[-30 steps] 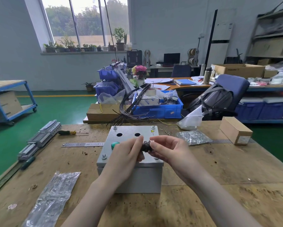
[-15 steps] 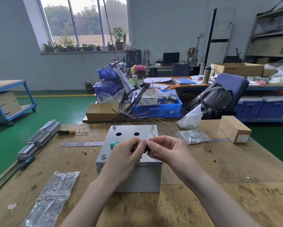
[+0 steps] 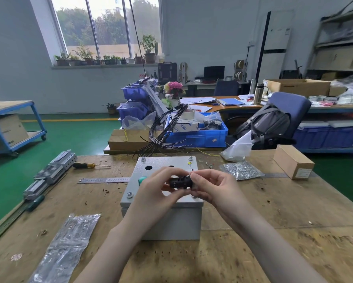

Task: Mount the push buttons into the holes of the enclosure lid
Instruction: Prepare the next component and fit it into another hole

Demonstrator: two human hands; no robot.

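Right now you hold a black push button (image 3: 179, 181) between both hands, just above the near part of the grey box lid (image 3: 165, 166). Your left hand (image 3: 157, 193) curls its fingers round the button's left end, thumb underneath, and your right hand (image 3: 210, 185) pinches the right end with curled fingertips. The button lies on its side, roughly level, and whether it touches the lid cannot be told.

On the lid, a green button (image 3: 142, 179) already sits in a hole at the left, just beside your left hand. Behind it an open round hole (image 3: 148, 167) shows, and a second hole (image 3: 171, 166) peeks out just above your left fingers. The grey box (image 3: 171, 221) stands on the wooden table (image 3: 273, 211).

To your left lie a steel ruler (image 3: 104, 180), a yellow-handled screwdriver (image 3: 88, 165) and a crumpled plastic bag (image 3: 67, 244). To your right rest a bag of small metal parts (image 3: 241, 170) and a cardboard carton (image 3: 293, 164).
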